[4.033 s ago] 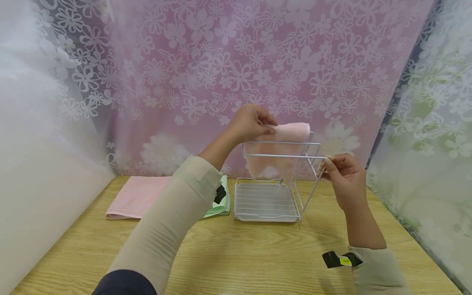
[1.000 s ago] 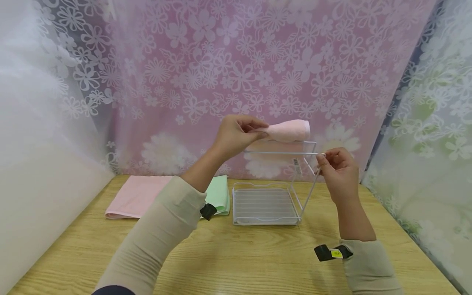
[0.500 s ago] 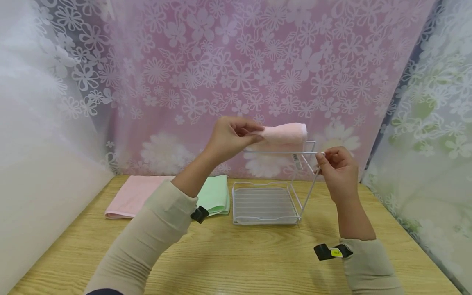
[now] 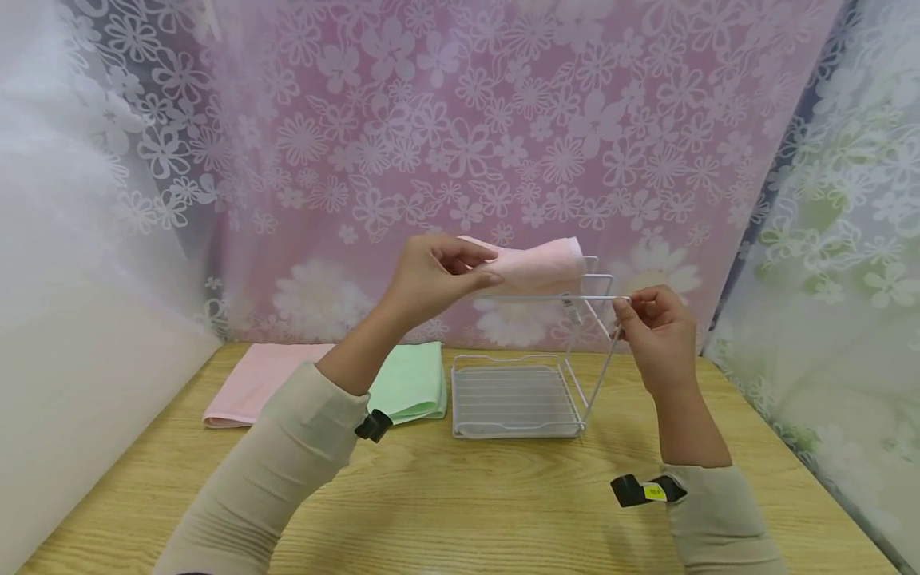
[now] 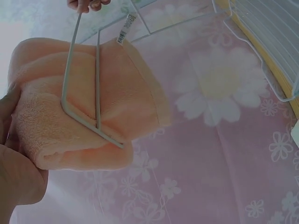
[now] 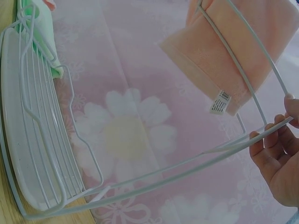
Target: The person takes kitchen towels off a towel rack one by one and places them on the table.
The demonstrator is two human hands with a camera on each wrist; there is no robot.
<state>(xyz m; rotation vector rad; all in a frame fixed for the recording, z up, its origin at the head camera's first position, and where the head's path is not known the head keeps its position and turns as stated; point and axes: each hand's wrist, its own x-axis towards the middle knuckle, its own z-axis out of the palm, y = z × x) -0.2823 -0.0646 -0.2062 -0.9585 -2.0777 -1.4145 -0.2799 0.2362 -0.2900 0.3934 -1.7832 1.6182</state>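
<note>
A white wire rack (image 4: 604, 383) stands on the table, its upper bars raised above a slatted tray base. Over these upper bars lies a folded pink towel (image 4: 539, 267), with a loose end hanging below and a small white label (image 5: 126, 29) near its edge. My left hand (image 4: 431, 279) pinches the towel's left end between thumb and fingers. At the front upper right corner of the rack, my right hand (image 4: 661, 335) grips the wire frame. In the left wrist view, the towel (image 5: 70, 112) is bunched at the bars' free ends; exactly which bars bear it is hard to tell.
A folded pink towel (image 4: 266, 383) and a folded green towel (image 4: 417, 375) lie side by side left of the rack. A flowered curtain (image 4: 431, 120) hangs behind the wooden table (image 4: 503, 503), and sheets close off both sides.
The held towel has risen from behind the middle bar and come forward over it. Lately my left hand has slid left and slightly down with it. My right hand keeps its grip on the rack.
</note>
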